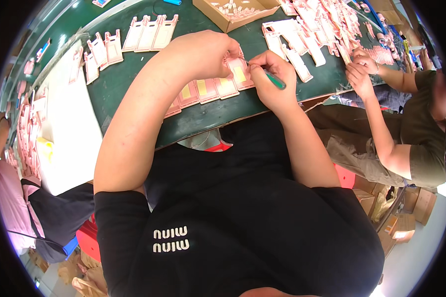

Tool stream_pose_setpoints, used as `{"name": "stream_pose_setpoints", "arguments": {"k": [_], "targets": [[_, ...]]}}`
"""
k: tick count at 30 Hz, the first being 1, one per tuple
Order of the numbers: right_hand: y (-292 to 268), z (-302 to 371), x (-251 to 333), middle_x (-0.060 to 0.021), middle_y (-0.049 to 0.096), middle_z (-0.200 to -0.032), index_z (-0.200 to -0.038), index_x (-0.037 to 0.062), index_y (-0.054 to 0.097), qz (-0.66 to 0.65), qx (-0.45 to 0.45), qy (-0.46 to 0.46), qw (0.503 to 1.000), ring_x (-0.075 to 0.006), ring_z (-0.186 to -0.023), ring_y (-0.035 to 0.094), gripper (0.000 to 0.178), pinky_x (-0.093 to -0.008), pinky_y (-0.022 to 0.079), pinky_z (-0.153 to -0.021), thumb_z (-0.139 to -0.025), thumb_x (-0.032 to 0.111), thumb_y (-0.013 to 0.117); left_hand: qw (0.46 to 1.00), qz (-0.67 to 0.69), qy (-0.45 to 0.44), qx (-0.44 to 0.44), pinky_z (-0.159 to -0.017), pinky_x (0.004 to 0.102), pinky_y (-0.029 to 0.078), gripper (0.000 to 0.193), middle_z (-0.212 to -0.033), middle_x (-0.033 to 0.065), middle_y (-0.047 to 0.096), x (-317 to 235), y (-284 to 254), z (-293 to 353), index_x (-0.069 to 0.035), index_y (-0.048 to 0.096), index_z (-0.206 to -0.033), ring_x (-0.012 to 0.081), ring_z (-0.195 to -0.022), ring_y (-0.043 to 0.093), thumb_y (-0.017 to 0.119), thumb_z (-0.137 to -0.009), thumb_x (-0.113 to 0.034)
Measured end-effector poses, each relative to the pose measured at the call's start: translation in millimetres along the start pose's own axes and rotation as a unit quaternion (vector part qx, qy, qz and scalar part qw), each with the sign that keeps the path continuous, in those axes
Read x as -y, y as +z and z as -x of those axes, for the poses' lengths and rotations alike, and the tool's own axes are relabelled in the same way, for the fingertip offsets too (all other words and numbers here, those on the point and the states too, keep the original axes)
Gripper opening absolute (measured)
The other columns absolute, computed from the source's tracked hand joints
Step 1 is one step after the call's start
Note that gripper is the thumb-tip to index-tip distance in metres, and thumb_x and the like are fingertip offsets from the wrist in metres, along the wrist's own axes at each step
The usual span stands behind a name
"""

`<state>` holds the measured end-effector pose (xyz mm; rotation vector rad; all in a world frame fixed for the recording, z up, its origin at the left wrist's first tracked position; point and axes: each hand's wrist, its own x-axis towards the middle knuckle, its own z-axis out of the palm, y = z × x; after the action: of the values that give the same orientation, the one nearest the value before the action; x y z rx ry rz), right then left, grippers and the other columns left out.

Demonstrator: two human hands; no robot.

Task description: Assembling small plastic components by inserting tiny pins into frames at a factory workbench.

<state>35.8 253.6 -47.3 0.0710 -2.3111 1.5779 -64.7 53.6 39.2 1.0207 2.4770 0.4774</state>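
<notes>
In front of me a row of pink plastic casings with yellow rectangles point(222, 88) lies along the near part of the green table. My left hand point(210, 54) reaches across above the row, its fingers bent and closed on the upper left of the rightmost pink casing point(240, 75). Part of that casing is hidden by the fingers. At its right side my right hand point(276, 81) is closed around a slim green-handled tool point(275, 80). Its tip end is by the casing's upper right, too small to make out.
More pink casings point(150, 33) lie in groups at the far left; a large pile point(327, 24) spreads at the right. A cardboard box point(228, 22) with small pieces stands at the back. A co-worker's hands point(361, 72) handle parts at right. A white sheet point(67, 128) covers the left side.
</notes>
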Motion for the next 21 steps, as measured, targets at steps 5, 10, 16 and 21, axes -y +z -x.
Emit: {"name": "stream_pose_setpoints", "arguments": {"k": [5, 10, 16, 21], "targets": [[2.2, 2.6, -2.9, -0.0053, 0.076, -0.084, -0.093, -0.002, 0.072, -0.092, 0.031, 0.015, 0.995, -0.0067, -0.076, 0.067, 0.004, -0.026, 0.055, -0.07, -0.096, -0.001, 0.069, 1.0, -0.005, -0.003, -0.001, -0.086, 0.0466, 0.061, 0.044, -0.11, 0.0129, 0.081, 2.2, 2.3, 0.0, -0.017, 0.076, -0.129, 0.0321, -0.099, 0.077, 0.085, -0.086, -0.019], [3.0, 0.8, 1.8, -0.0046, 0.077, -0.087, -0.095, -0.0016, 0.073, -0.054, 0.034, -0.005, 0.998, -0.0063, -0.078, 0.068, 0.003, -0.0256, 0.055, -0.071, -0.096, 0.0, 0.07, 1.0, -0.002, 0.017, -0.011, -0.087, 0.0461, 0.061, 0.045, -0.111, 0.0127, 0.081, 3.7, 3.5, -1.2, -0.017, 0.076, -0.129, 0.032, -0.1, 0.077, 0.085, -0.085, -0.018], [0.4, -0.5, 4.5, -0.0043, 0.077, -0.086, -0.095, -0.002, 0.073, -0.002, 0.044, -0.024, 0.999, -0.0066, -0.077, 0.068, 0.003, -0.0262, 0.055, -0.071, -0.096, 0.0, 0.071, 1.0, -0.001, 0.014, -0.011, -0.088, 0.0461, 0.061, 0.046, -0.113, 0.012, 0.081, 3.7, 3.5, -1.4, -0.018, 0.076, -0.13, 0.0322, -0.102, 0.077, 0.086, -0.085, -0.019], [0.8, 0.7, 2.8, -0.0041, 0.076, -0.085, -0.094, -0.0019, 0.073, -0.041, 0.033, -0.021, 0.998, -0.0068, -0.076, 0.067, 0.004, -0.0265, 0.055, -0.07, -0.096, 0.002, 0.073, 1.0, 0.0, 0.008, -0.007, -0.088, 0.0463, 0.061, 0.046, -0.114, 0.0125, 0.081, 1.7, 1.7, 0.6, -0.017, 0.075, -0.13, 0.0325, -0.102, 0.077, 0.087, -0.086, -0.019]]}}
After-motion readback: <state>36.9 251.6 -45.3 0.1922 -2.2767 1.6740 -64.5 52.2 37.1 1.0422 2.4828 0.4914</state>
